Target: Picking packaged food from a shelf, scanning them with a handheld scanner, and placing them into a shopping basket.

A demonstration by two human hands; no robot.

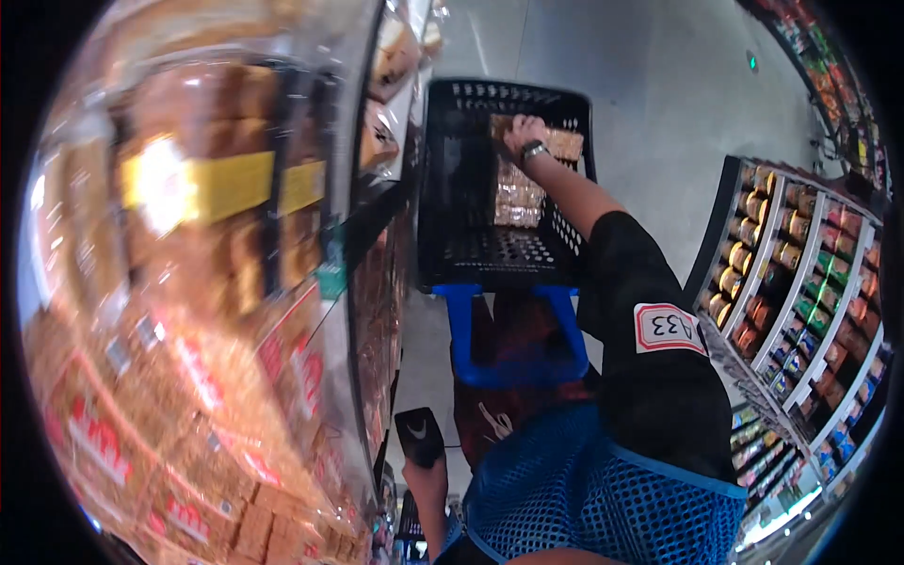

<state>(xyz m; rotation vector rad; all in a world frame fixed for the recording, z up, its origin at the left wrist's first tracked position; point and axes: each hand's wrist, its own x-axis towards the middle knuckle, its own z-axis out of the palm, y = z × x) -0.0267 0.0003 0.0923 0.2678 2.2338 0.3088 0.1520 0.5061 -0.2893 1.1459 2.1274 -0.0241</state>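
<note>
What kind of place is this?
It looks like a supermarket or grocery shop. Rows of packaged goods stand on the right, what looks like plastic-wrapped food is stacked on the left, and a black shopping basket holds clear packs.

A black perforated basket (508, 278) with a blue handle (518, 374) fills the upper centre of the frame; clear packs (519, 196) lie along its right half; grey floor (650, 104) spreads at upper right; a display rack (714, 231) at right bears rows of colourful packages (829, 268); shelves (372, 215) at left carry blurred, plastic-wrapped brown goods (198, 348).
</note>
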